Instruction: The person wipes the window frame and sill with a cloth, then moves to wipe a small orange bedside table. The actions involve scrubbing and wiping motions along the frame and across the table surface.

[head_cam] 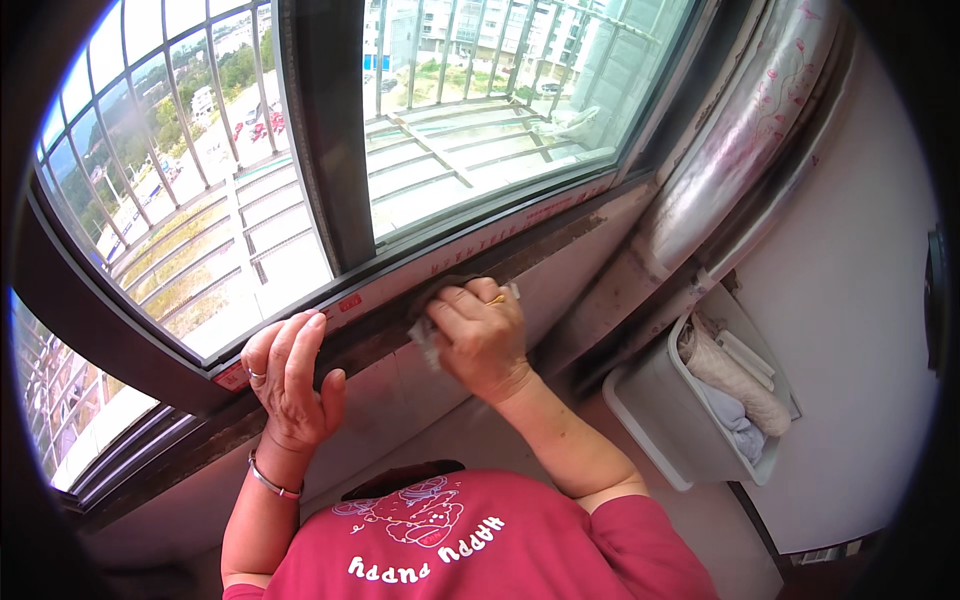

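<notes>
My right hand [480,334] grips a crumpled grey cloth [426,334] and presses it on the dark ledge [375,346] below the window frame. Much of the cloth is hidden under the fingers. To its left, my left hand [292,375] rests its fingertips on the lower rail of the window frame [341,304], fingers apart and nothing held. The rail carries a strip of protective film [480,246] with red printing. Above the hands stand sliding window panes [487,150] in dark metal frames.
Outside the glass is a metal security grille [247,217]. Right of the window run a foil-wrapped pipe [720,165] and a thinner pipe [757,225]. A grey plastic bin [652,420] holding rolled and folded cloths stands by the white panel [847,337] at right.
</notes>
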{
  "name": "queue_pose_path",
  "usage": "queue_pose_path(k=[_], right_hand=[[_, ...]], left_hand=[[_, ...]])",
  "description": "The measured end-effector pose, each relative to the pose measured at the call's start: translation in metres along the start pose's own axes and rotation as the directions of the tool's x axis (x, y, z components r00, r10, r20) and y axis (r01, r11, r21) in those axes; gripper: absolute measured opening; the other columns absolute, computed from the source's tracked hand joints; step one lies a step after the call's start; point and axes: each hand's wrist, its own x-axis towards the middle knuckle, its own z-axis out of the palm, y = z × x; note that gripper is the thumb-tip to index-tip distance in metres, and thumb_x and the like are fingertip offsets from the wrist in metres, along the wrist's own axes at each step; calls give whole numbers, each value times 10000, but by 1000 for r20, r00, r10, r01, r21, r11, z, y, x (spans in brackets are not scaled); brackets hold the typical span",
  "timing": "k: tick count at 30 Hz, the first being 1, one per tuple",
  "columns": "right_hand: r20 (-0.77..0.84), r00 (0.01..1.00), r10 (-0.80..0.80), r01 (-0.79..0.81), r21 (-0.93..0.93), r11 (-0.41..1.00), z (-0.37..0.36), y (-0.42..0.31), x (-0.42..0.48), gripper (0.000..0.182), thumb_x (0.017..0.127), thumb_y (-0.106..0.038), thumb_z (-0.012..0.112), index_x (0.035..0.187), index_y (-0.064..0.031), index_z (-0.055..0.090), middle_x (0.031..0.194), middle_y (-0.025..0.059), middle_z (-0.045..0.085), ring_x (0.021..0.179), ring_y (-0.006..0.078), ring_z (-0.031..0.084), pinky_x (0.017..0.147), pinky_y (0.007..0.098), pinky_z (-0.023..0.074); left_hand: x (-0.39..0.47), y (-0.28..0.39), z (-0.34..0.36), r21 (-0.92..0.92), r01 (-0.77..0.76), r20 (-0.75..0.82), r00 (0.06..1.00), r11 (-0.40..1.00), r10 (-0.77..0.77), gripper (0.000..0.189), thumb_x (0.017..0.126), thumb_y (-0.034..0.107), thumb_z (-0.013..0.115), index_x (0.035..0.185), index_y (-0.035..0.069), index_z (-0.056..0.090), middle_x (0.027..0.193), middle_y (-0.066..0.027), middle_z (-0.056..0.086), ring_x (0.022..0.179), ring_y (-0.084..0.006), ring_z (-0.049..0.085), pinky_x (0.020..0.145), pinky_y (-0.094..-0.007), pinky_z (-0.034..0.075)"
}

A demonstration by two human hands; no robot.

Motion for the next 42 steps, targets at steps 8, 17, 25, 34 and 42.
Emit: queue_pose_path(k=[8,17,25,34,42], right_hand=[[-38,951,308,-310,-161,937,-8,67,-8,122,693,-77,672,809,-104,693,872,41,681,872,274,607,725,413,507],[-22,986,162,-162,2,987,1,22,-1,173,646,-44,634,805,-75,695,874,53,671,809,272,594,750,371,518],[-148,909,389,-405,-102,909,-1,143,-10,137,734,-132,618,823,-69,700,899,87,684,879,314,623,779,433,520],[-288,922,258,-309,-145,940,-37,300,-14,185,795,-42,636,973,-13,677,1015,137,683,965,329,618,910,424,470],[-163,986,-23,37,82,996,-36,258,7,235,768,67,610,978,24,706,1027,148,667,950,295,619,877,394,495]], left_hand=[[4,1,0,21,-13,35,999,1000,12,438,901,303,599,1259,50,594,1219,-119,623,1099,-278,546,941,-410,365],[4,6,-3,14,-10,92,996,1000,9,445,919,247,576,1294,8,542,1237,-177,592,1124,-342,522,981,-449,358],[9,16,4,167,58,96,993,984,-75,377,887,93,600,1254,12,570,1229,-171,593,1135,-345,513,1003,-456,374],[34,61,86,301,91,71,991,949,-118,313,825,-8,678,1129,61,646,1015,-98,646,931,-259,591,894,-395,423],[24,60,105,638,41,-31,999,769,-27,328,802,160,757,1125,166,697,1131,-39,536,1048,-209,498,894,-334,387]])
